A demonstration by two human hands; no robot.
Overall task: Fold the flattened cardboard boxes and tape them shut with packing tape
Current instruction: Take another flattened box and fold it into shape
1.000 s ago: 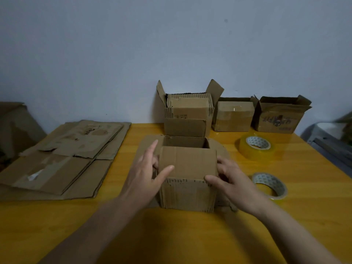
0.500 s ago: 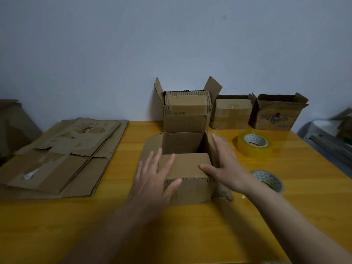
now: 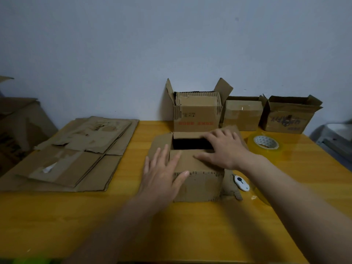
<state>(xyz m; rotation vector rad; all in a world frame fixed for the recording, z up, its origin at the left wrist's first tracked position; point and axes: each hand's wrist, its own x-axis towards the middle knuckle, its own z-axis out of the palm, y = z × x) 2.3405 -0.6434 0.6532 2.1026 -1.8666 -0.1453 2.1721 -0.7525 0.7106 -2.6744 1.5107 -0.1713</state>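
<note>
Head view: at desk [image 3: 190, 235] centre, a cardboard box [image 3: 198, 184] sits with its near flap folded down. Left hand [image 3: 162, 176], fingers spread, rests flat at its 9 o'clock edge; right hand [image 3: 222, 149], fingers spread, presses the flaps. Tape roll [image 3: 265, 144] lies at 2 o'clock. Printing on the boxes at 12 o'clock is illegible.

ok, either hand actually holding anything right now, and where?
Nothing gripped. The left hand lies flat, fingers straight, on the near flap of the cardboard box; the right hand presses its right flap down.
</note>
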